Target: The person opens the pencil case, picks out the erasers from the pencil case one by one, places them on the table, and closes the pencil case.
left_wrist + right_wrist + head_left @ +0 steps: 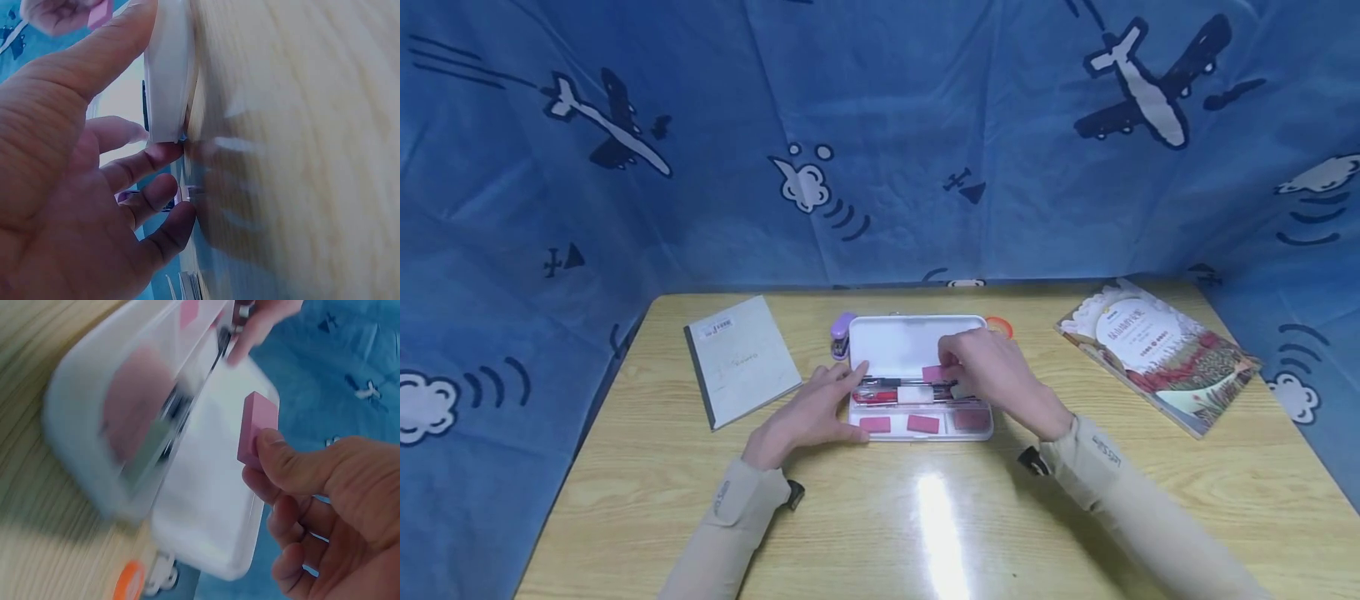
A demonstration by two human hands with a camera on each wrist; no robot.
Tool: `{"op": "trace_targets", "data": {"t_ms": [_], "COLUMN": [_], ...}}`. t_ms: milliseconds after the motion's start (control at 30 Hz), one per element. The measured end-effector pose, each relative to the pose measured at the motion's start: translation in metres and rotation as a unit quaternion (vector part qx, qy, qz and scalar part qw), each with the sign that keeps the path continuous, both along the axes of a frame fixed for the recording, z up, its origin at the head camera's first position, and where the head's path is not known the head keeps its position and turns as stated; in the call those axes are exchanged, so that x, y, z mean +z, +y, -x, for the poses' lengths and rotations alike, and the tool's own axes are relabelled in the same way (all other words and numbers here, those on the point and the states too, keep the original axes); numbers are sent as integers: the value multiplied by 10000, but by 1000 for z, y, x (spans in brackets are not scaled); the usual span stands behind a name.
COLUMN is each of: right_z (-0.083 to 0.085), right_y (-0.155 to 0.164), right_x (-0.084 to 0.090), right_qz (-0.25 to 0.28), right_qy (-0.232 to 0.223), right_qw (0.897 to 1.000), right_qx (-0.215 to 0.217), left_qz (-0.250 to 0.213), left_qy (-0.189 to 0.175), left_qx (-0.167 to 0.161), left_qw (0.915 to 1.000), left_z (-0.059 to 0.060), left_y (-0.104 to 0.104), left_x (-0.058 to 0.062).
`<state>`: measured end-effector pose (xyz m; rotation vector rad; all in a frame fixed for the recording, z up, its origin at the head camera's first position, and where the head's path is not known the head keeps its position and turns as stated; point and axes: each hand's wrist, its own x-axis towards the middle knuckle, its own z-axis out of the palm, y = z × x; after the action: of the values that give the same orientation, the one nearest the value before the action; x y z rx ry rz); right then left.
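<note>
A white pencil case (892,343) lies on the table with its lid folded back. My left hand (808,412) grips its left end, thumb at the front edge and fingers around the side. Between thumb and forefinger, my right hand (1000,375) pinches a pink eraser (259,428), raised above the case's right half. Inside the case lie a black pen (886,382), a red pen (875,397) and other slim items. Two small pink erasers (922,423) sit in the front compartment. A larger pink block (972,419) fills the front right one.
Behind the case's left corner stands a purple stapler (842,333). An orange ring (1000,327), probably tape, shows behind its right corner. A grey notebook (743,362) lies to the left, and a picture-covered book (1157,350) to the right. Blue printed cloth (880,242) hangs behind the wooden table (647,500).
</note>
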<state>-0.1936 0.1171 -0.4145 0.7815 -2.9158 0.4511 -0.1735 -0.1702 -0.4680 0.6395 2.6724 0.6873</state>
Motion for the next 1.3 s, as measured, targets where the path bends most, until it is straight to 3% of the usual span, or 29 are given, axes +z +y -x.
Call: {"op": "trace_targets", "data": {"t_ms": [333, 533, 700, 933, 1300], "right_z": [2, 1, -1, -2, 0], "right_y": [76, 105, 112, 110, 105], "right_x": [-3, -7, -15, -31, -40], "right_qz": [-48, -252, -366, -302, -315], "right_qy": [-107, -471, -584, -253, -458], "right_qw": [9977, 9930, 9922, 9966, 9948], "right_qx": [-671, -1052, -1034, -717, -859], "left_qz": [-13, -11, -14, -86, -117], "left_qy": [-11, -55, -7, -2, 9], "left_qx": [7, 36, 3, -17, -28], "left_qw": [10000, 10000, 10000, 10000, 9999], "left_z": [0, -2, -2, -3, -2], "left_y": [-1, -2, -3, -1, -1], "left_x": [1, 2, 2, 0, 0]}}
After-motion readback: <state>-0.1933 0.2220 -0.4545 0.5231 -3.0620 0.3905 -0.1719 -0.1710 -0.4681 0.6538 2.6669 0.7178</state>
